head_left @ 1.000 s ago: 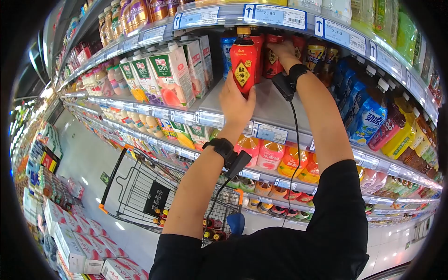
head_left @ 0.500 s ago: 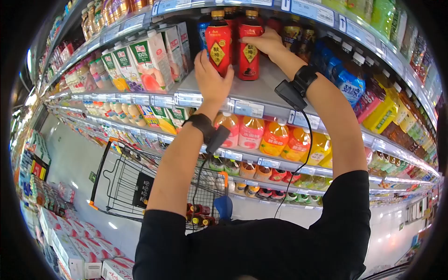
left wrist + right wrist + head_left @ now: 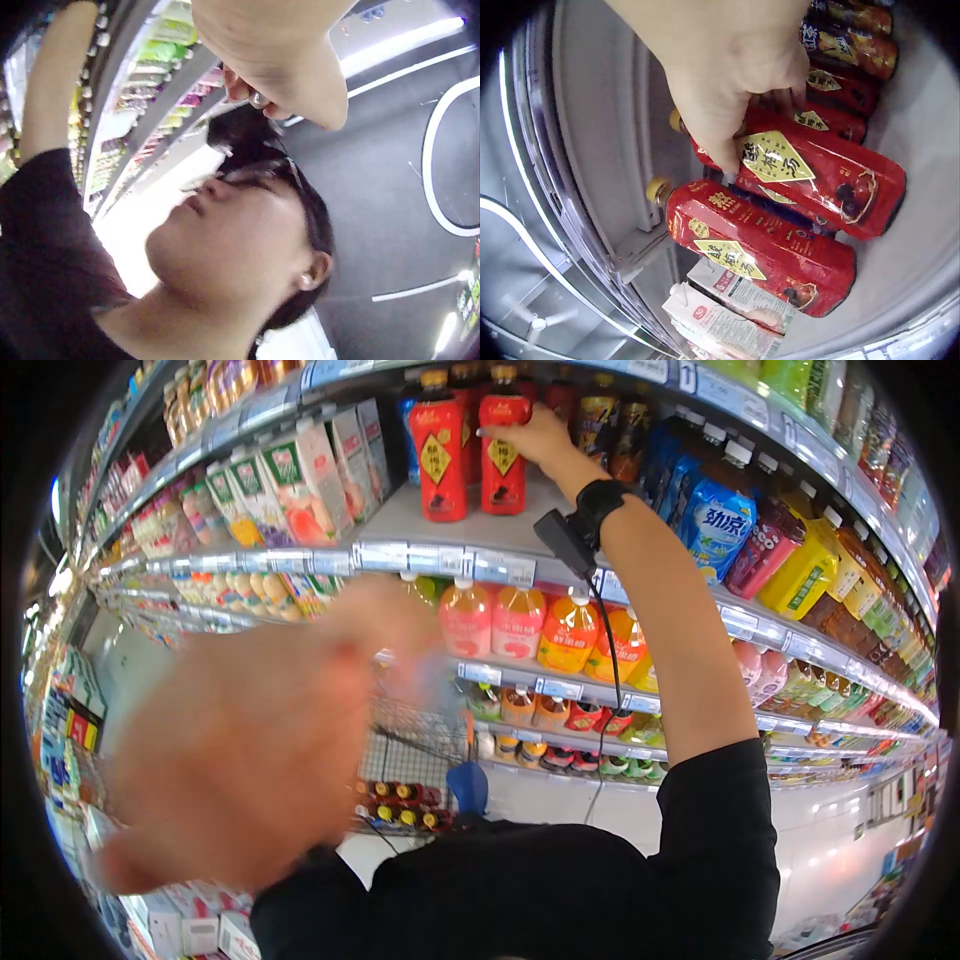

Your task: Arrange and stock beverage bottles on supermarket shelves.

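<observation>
My right hand [image 3: 540,436] grips a red bottle [image 3: 503,480] with a yellow diamond label on the upper shelf, thumb across its front; in the right wrist view the hand [image 3: 739,71] wraps the bottle's upper part [image 3: 840,180]. Beside it a matching red bottle [image 3: 441,465] stands upright, untouched. Large and blurred, my left hand [image 3: 250,740] is raised close to the head camera. The left wrist view has this hand [image 3: 274,52] by the black head-worn device [image 3: 244,135], fingers bent; I cannot tell whether they hold it.
Juice cartons [image 3: 300,480] stand left of the red bottles, blue-wrapped bottles [image 3: 715,530] to the right. Pink and orange drinks [image 3: 518,620] line the shelf below. Lower down, a cart [image 3: 400,745] contains several dark bottles [image 3: 405,817]. A cable [image 3: 612,670] hangs from the right wrist camera.
My left hand has let go of the left red bottle and come up toward the head camera. The right hand has brought the other red bottle forward from the back, beside the first.
</observation>
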